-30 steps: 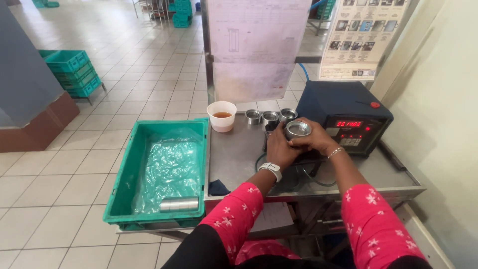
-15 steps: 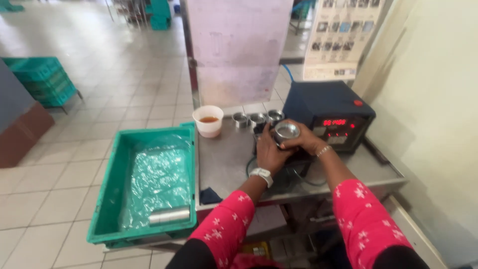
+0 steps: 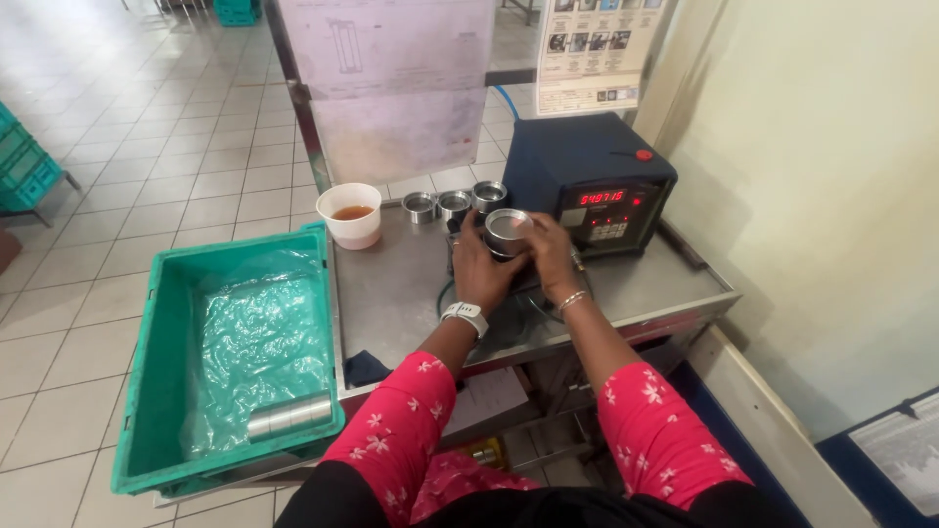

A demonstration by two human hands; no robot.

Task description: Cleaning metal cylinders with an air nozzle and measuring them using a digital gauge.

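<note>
Both hands closed around a short round metal cup (image 3: 508,232), held upright just above the steel tabletop (image 3: 391,293) near its middle. Left hand (image 3: 481,269) wrapped on the cup's left side, fingers curled against the wall, a white watch (image 3: 466,315) on the wrist. Right hand (image 3: 551,256) cupping the right side, a thin bangle (image 3: 572,299) at the wrist. Cup's open top facing up, pale grey inside; whether anything lies under it, hidden by the hands.

Just behind the cup, three smaller metal rings (image 3: 454,204) lined up in a row, touching or nearly touching one another. Left of them, a white plastic cup (image 3: 350,215) holding brown liquid, close to the tabletop's left back corner. To the right, a dark blue box-shaped meter (image 3: 587,171) with a red lit display on its front and a red button on top, standing just beside the right hand. Dark cables looping on the tabletop beneath the wrists.

Left of the tabletop, touching its edge, a green plastic crate (image 3: 156,362) lined with clear plastic film, a metal cylinder (image 3: 290,416) lying on its side at the near end. A dark blue cloth (image 3: 364,369) at the tabletop's near left corner. Red sleeves with white flowers on both arms. Tiled floor (image 3: 127,186) all around on the left.
</note>
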